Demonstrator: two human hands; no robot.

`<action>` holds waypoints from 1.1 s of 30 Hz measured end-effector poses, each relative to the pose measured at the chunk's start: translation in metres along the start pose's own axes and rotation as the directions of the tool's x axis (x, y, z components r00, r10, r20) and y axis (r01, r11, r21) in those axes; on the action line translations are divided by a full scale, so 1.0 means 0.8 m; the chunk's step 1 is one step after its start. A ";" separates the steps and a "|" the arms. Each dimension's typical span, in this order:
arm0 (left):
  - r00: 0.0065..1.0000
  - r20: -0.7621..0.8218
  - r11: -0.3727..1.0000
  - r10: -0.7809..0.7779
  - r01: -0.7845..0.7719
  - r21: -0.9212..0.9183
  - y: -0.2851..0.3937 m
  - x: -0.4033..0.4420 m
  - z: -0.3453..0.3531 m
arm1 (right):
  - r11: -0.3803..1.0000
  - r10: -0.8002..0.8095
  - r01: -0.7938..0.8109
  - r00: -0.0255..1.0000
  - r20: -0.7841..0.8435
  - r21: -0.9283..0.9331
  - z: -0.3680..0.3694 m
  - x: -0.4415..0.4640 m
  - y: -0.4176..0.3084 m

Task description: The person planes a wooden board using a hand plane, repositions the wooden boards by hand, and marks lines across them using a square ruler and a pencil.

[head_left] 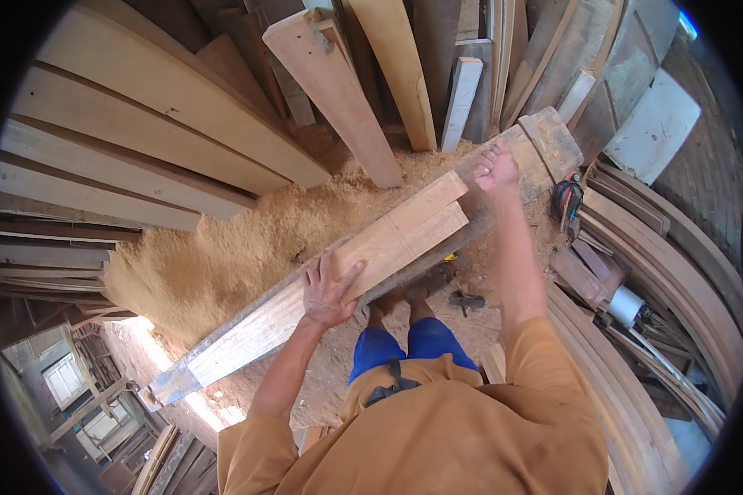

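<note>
Two pale planks lie side by side along a long narrow bench, their right ends uneven. A thin dark line crosses them near that end. My left hand rests flat on the planks with its fingers spread. Beyond their right end, my right hand is above the bench with its fingers curled closed. Whatever it may hold is hidden or too small to name. A red and black tool sits beside the bench's right end.
Sawdust is heaped behind the bench. Tall boards lean at the back and left. Curved timber pieces are stacked at right, near a white cylinder. A dark hammer-like tool lies on the ground by my feet.
</note>
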State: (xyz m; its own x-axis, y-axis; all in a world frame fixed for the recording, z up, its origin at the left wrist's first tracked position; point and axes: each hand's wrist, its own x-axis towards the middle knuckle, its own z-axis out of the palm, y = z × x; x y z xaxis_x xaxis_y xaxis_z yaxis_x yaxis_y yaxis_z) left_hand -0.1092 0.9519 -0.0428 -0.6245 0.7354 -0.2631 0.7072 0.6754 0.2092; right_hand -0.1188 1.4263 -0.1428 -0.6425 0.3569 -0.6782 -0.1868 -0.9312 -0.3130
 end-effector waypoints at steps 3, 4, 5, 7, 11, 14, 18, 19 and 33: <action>1.000 -0.007 1.000 0.000 0.000 0.018 -0.002 0.001 0.002 | 0.998 -0.050 0.049 0.999 -0.006 -0.039 0.001 0.001 -0.017; 1.000 -0.003 1.000 -0.004 0.004 0.015 -0.001 0.001 0.002 | 0.996 -0.072 0.071 0.997 -0.026 -0.062 0.001 0.000 -0.018; 1.000 0.001 1.000 -0.006 0.006 0.012 -0.001 0.001 0.002 | 0.996 -0.063 0.060 0.997 -0.043 -0.070 0.000 0.000 -0.013; 1.000 -0.011 1.000 0.003 -0.003 0.013 -0.002 0.001 0.003 | 0.996 -0.049 0.042 0.996 -0.078 -0.082 -0.003 -0.002 0.003; 1.000 0.015 1.000 -0.009 0.009 0.014 -0.002 0.002 0.001 | 0.989 -0.075 0.066 0.995 -0.065 -0.132 -0.008 -0.023 0.031; 1.000 0.011 0.999 0.001 -0.002 0.051 -0.001 0.002 0.001 | 0.968 -0.176 0.157 0.981 -0.086 -0.197 -0.039 -0.063 0.019; 0.999 -0.007 0.999 0.034 -0.034 0.019 -0.002 0.004 0.003 | 0.870 -0.354 0.267 0.923 -0.148 -0.415 -0.142 -0.117 0.011; 0.999 0.004 0.999 0.038 -0.038 0.020 -0.002 0.003 0.004 | 0.838 -0.393 0.264 0.899 -0.193 -0.478 -0.177 -0.127 0.014; 0.994 0.047 0.976 0.102 -0.109 0.186 -0.018 -0.003 0.037 | -0.157 -0.133 -0.179 0.978 -0.159 -0.971 -0.466 -0.149 0.235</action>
State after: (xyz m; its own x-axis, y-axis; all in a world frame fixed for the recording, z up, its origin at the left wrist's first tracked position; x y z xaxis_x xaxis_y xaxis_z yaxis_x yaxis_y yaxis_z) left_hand -0.1083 0.9386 -0.0733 -0.5332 0.7967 -0.2845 0.8201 0.5693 0.0573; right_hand 0.1993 1.2366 -0.3687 -0.4856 0.4849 -0.7274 0.8662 0.1543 -0.4754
